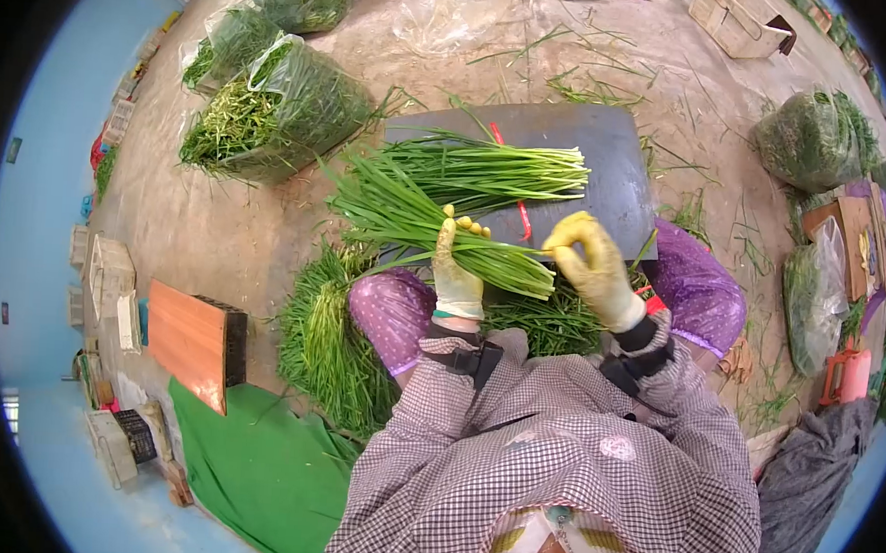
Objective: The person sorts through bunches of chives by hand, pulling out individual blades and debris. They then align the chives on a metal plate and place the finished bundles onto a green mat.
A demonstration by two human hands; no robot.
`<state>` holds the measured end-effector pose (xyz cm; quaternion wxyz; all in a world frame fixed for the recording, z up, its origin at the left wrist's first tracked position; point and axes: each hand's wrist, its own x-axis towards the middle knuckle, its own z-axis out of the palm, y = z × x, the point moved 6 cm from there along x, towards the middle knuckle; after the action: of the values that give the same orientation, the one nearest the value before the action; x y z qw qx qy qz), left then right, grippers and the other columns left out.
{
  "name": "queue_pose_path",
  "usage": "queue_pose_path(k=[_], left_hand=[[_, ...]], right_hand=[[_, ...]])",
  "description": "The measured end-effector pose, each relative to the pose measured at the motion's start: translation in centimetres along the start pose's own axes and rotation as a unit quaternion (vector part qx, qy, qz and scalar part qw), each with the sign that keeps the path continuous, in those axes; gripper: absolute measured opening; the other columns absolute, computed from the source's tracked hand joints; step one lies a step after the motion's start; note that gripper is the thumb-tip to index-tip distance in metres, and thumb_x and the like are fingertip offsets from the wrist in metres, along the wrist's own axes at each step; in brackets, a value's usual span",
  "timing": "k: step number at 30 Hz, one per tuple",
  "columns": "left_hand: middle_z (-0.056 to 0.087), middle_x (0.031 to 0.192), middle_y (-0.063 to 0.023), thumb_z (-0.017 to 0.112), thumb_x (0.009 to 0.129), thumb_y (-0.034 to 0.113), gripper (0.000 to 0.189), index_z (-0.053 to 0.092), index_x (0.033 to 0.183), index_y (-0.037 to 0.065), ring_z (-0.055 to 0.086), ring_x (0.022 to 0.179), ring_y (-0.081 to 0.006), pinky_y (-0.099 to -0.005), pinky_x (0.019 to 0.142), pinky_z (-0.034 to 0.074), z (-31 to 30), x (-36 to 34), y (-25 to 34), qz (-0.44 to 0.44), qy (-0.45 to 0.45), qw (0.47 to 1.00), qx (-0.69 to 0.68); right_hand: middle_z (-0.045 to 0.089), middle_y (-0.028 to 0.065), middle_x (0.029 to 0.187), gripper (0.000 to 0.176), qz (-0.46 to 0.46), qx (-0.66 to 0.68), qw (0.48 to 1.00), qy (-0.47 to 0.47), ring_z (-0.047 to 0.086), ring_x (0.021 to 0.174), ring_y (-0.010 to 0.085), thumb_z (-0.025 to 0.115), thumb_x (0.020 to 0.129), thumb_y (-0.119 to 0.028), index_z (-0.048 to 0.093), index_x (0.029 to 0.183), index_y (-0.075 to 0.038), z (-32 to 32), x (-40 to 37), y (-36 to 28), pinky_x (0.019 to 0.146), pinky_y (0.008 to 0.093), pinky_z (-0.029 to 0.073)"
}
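My left hand (pixel 455 267), in a yellow-coated glove, is wrapped round a bunch of garlic chives (pixel 396 209), long flat green leaves with pale cut ends pointing right. Beside those ends is my right hand (pixel 596 271), also gloved, with thumb and forefinger pinched together; whatever they hold is too small to make out. Another chive bunch (pixel 509 170) lies on the dark board (pixel 611 135) in front of me, with a red strip (pixel 524 221) running beneath it. A loose heap of chives (pixel 334 341) rests by my left knee, and more lie under my hands.
Bagged greens (pixel 311 109) stand on the floor at the far left, and another bag of greens (pixel 811 141) at the right. An orange-topped crate (pixel 194 339) and a green cloth (pixel 263 467) are to my left. A red plastic container (pixel 847 376) sits at the right.
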<state>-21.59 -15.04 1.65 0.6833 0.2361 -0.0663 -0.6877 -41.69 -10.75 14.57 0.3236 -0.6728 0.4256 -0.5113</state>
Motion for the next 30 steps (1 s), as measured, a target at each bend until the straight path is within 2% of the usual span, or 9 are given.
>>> queue_pose_path(k=[5, 6, 7, 9, 11, 14, 17, 25, 30], left_hand=[[0.067, 0.099, -0.0021, 0.061, 0.100, 0.024, 0.030, 0.061, 0.128, 0.010, 0.064, 0.091, -0.0172, -0.0408, 0.095, 0.052, -0.5, 0.9, 2.6, 0.034, -0.004, 0.999, -0.006], [0.067, 0.101, -0.0025, 0.061, 0.100, 0.023, 0.031, 0.061, 0.128, 0.010, 0.064, 0.091, -0.0172, -0.0406, 0.094, 0.053, -0.9, 1.2, 2.9, 0.042, -0.004, 0.999, -0.002], [0.067, 0.101, -0.0025, 0.061, 0.100, 0.023, 0.031, 0.061, 0.129, 0.011, 0.064, 0.091, -0.0173, -0.0404, 0.094, 0.052, -0.8, 1.3, 3.1, 0.047, -0.008, 0.999, -0.001], [0.067, 0.101, -0.0026, 0.060, 0.100, 0.023, 0.032, 0.061, 0.130, 0.011, 0.064, 0.091, -0.0174, -0.0400, 0.094, 0.052, -0.6, 1.4, 3.3, 0.055, -0.016, 0.998, 0.002], [0.067, 0.100, -0.0024, 0.060, 0.100, 0.022, 0.037, 0.058, 0.134, 0.009, 0.063, 0.091, -0.0172, -0.0389, 0.095, 0.052, -0.3, 1.6, 3.1, 0.057, -0.029, 0.998, -0.001], [0.066, 0.100, -0.0023, 0.059, 0.100, 0.022, 0.043, 0.052, 0.140, 0.007, 0.062, 0.092, -0.0167, -0.0375, 0.094, 0.052, 1.5, 0.7, 2.6, 0.048, -0.059, 0.997, 0.007], [0.065, 0.101, -0.0023, 0.058, 0.101, 0.022, 0.046, 0.049, 0.143, 0.007, 0.062, 0.092, -0.0164, -0.0367, 0.094, 0.051, 2.1, 0.7, 1.6, 0.041, -0.098, 0.994, 0.023], [0.061, 0.099, -0.0016, 0.057, 0.101, 0.019, 0.044, 0.049, 0.143, 0.006, 0.058, 0.088, -0.0138, -0.0340, 0.092, 0.050, 1.0, 1.9, 3.4, 0.092, -0.077, 0.993, 0.018], [0.061, 0.097, -0.0011, 0.056, 0.102, 0.017, 0.041, 0.051, 0.141, 0.007, 0.057, 0.088, -0.0135, -0.0336, 0.091, 0.050, 1.1, 2.7, 1.9, 0.106, -0.047, 0.993, 0.028]], right_hand=[[0.064, 0.0071, 0.091, 0.014, 0.169, 0.165, 0.944, -0.229, 0.062, 0.086, 0.0221, 0.060, 0.095, -0.016, 0.062, 0.092, -0.003, -4.3, -4.8, 1.9, 0.081, 0.0323, 0.050], [0.066, 0.0098, 0.093, 0.022, 0.143, -0.006, 0.929, -0.342, 0.065, 0.087, 0.0248, 0.059, 0.096, -0.024, 0.064, 0.096, -0.003, -4.7, -8.8, 6.9, 0.079, 0.0351, 0.052], [0.068, 0.0125, 0.094, 0.030, 0.114, -0.179, 0.872, -0.441, 0.068, 0.088, 0.0276, 0.058, 0.098, -0.032, 0.067, 0.099, -0.004, -4.9, -12.3, 10.9, 0.078, 0.0378, 0.053], [0.069, 0.0169, 0.096, 0.039, 0.322, -0.534, 0.585, -0.518, 0.070, 0.088, 0.0335, 0.054, 0.098, -0.042, 0.069, 0.106, -0.007, -5.7, -12.1, 9.5, 0.076, 0.0449, 0.055], [0.069, 0.0142, 0.094, 0.033, 0.247, -0.443, 0.794, -0.335, 0.068, 0.082, 0.0367, 0.060, 0.096, -0.039, 0.068, 0.110, -0.010, -5.2, -8.7, 7.5, 0.074, 0.0470, 0.055], [0.068, 0.0116, 0.100, 0.031, 0.097, -0.336, 0.929, -0.119, 0.066, 0.093, 0.0339, 0.064, 0.094, -0.035, 0.067, 0.115, -0.012, -2.1, -3.9, 4.6, 0.080, 0.0449, 0.053], [0.066, 0.0113, 0.106, 0.029, -0.002, -0.291, 0.955, -0.052, 0.062, 0.105, 0.0305, 0.064, 0.093, -0.032, 0.065, 0.116, -0.014, 1.5, -1.0, 3.1, 0.089, 0.0411, 0.048], [0.065, 0.0117, 0.100, 0.033, 0.063, -0.307, 0.944, -0.105, 0.062, 0.090, 0.0325, 0.067, 0.091, -0.032, 0.066, 0.117, -0.012, 0.6, -2.8, 5.1, 0.082, 0.0425, 0.048], [0.059, 0.0100, 0.123, 0.064, -0.005, -0.385, 0.923, -0.028, 0.056, 0.113, 0.0302, 0.074, 0.084, -0.042, 0.055, 0.138, -0.014, -0.9, 0.0, 2.7, 0.099, 0.0443, 0.043]])
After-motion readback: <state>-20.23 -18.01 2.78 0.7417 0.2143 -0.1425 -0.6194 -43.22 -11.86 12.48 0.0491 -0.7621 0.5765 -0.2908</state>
